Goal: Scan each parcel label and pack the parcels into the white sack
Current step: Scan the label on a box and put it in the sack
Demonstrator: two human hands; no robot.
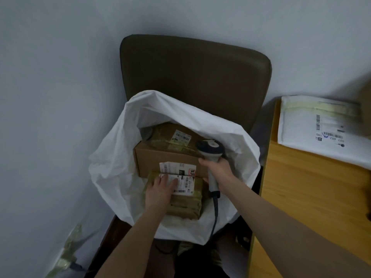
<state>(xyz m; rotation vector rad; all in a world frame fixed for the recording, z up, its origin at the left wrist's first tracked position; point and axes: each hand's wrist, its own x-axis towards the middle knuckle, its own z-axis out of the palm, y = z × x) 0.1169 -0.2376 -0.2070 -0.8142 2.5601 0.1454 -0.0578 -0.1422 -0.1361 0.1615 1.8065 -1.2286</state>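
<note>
The white sack stands open on a brown chair and holds three parcels. The nearest is a taped brown parcel with a white label; my left hand lies flat on its top with straight fingers over the label's left part. Behind it sits a plain cardboard box with a label on its front, and a third taped parcel lies on top at the back. My right hand grips the handle of a grey barcode scanner, its head above the box's right corner.
A wooden table stands to the right, with a white padded mailer lying on it near the wall. The chair back rises behind the sack. The scanner's cable hangs down over the sack's front rim. Walls close in left and behind.
</note>
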